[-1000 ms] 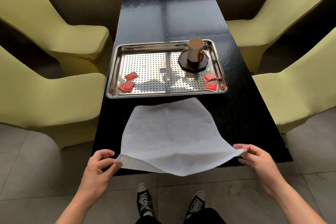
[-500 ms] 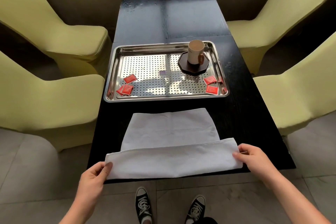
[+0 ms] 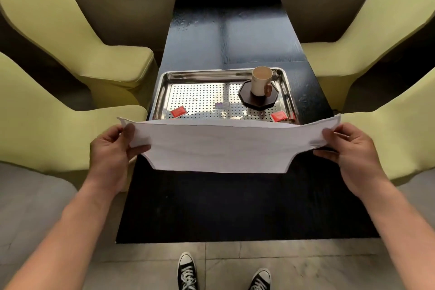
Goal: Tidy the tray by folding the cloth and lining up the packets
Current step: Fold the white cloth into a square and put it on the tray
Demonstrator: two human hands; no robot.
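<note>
Above the middle of the black tabletop (image 3: 235, 207), a white fabric cloth (image 3: 219, 146), doubled over, hangs stretched between 2 hands. The left hand (image 3: 110, 148) pinches its left end, thumb on top; the right hand (image 3: 348, 150) pinches its right end likewise. Beyond it, a perforated stainless-steel tray (image 3: 164, 82) lies on the tabletop, near rim hidden by the cloth. 2 flat red square packets show inside, well apart: left red packet (image 3: 179, 111), right red packet (image 3: 279, 116). A cream mug (image 3: 260, 81) stands upright on a dark octagonal coaster (image 3: 249, 99) in the tray's far right corner.

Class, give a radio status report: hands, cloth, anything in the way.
Left hand, right hand pinching cloth ends. Cloth folded, held above table. Blocks view of tray near edge.
</note>
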